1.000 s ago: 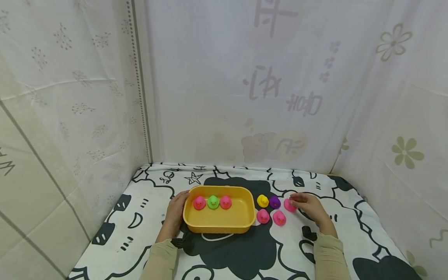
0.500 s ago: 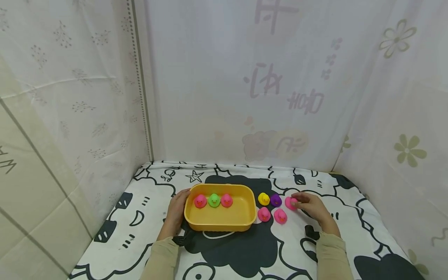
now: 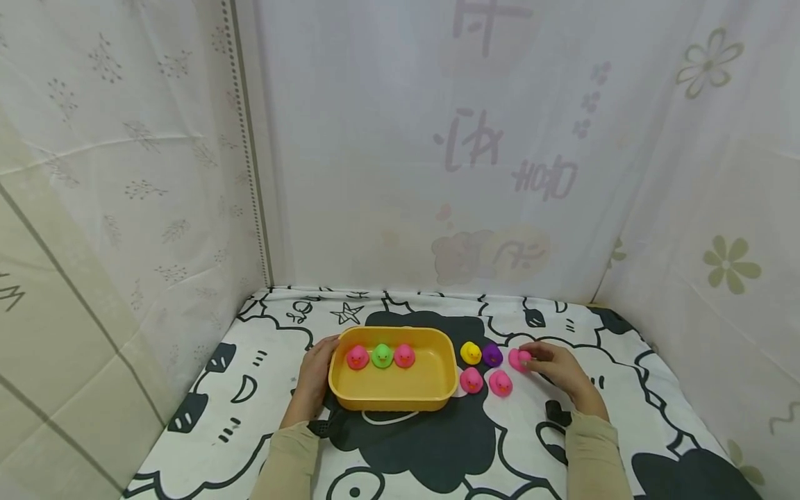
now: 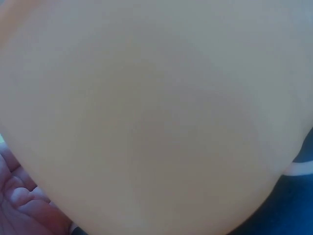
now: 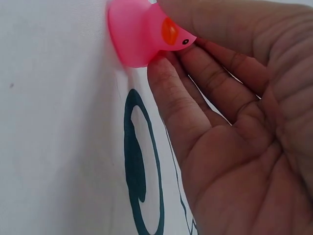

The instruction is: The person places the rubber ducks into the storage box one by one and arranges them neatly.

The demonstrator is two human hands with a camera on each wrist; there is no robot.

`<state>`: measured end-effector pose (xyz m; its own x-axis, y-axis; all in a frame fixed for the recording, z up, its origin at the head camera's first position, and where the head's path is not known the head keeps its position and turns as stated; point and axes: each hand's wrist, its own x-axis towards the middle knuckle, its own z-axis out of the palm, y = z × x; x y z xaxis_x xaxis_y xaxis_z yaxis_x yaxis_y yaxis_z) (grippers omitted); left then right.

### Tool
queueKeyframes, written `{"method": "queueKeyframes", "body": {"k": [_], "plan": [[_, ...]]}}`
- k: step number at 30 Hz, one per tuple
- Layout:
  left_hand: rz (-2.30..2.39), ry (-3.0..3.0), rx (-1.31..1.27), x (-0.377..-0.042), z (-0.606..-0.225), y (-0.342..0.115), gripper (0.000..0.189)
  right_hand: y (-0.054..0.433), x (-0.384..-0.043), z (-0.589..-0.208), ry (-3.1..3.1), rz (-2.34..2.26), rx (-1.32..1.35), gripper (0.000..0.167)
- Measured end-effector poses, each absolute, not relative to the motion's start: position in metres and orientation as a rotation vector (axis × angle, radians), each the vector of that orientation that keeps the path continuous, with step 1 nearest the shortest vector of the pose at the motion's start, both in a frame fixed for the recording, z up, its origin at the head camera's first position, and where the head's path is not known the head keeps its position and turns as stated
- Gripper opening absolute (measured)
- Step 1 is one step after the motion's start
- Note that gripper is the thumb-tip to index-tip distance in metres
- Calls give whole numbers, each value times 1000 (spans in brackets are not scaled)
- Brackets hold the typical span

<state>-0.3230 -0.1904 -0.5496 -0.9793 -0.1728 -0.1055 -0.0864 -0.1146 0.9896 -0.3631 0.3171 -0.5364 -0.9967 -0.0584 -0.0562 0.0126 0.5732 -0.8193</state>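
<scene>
A pink duck [image 5: 131, 36] is in the grip of the right hand [image 3: 559, 368], thumb and fingers pinched narrow on it (an orange bill and a black eye show between them). Just left of the grip sits a purple duck [image 3: 492, 356], then a yellow duck [image 3: 471, 353]. Left of the grip and nearer the person are a second pink duck [image 3: 501, 383] and a third pink duck [image 3: 471, 380]. Farther left stands a yellow tray [image 3: 394, 396], holding a green duck [image 3: 382, 356] between two others, both pink. Well apart from the grip, the left hand [image 3: 315, 371] touches the tray's left end; whether its fingers curl round it, I cannot tell. Patterned cloth [image 3: 425, 448] lies beneath.
</scene>
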Motion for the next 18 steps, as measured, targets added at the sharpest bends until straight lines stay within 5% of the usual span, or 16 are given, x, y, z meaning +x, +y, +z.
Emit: {"method": "queueKeyframes", "body": {"k": [18], "plan": [[-2298,-2046,317,-321,-549,-191,47,320,-366,-543,2769,-1454,-28,54]]}}
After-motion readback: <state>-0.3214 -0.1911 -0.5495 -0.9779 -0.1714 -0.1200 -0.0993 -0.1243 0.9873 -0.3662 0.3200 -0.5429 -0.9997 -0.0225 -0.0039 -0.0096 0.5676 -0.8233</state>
